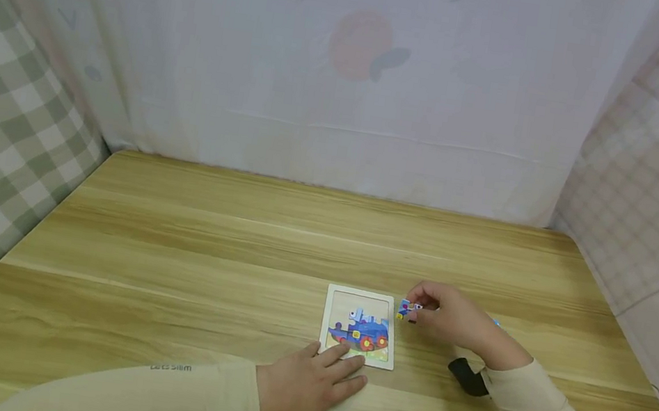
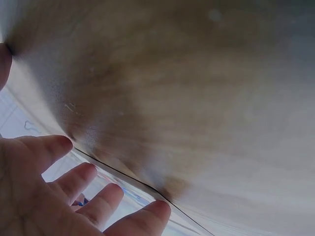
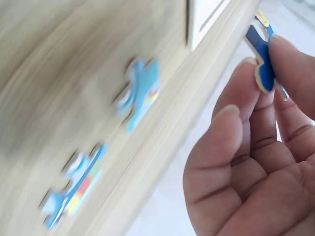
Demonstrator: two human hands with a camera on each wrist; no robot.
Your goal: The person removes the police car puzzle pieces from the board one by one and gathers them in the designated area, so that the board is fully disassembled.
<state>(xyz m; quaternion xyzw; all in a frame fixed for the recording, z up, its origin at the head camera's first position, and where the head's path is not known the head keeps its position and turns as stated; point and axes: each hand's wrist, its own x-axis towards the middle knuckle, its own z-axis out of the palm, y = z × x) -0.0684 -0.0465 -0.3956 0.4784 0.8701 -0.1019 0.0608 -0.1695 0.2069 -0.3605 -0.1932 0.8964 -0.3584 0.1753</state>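
A jigsaw puzzle in a white-rimmed tray lies on the table, with blue train pieces fitted in its lower part and bare backing above. My left hand lies with fingers spread at the tray's near edge, fingertips on or beside the rim; the left wrist view shows those fingers nearly straight. Just right of the tray, my right hand pinches a blue puzzle piece between thumb and fingers. Whether a second piece is behind it, I cannot tell.
Two loose light-blue puzzle pieces, one nearer the tray and another farther off, lie on the wooden table. A black device sits under my right wrist. Cloth hangings border the table's back and sides.
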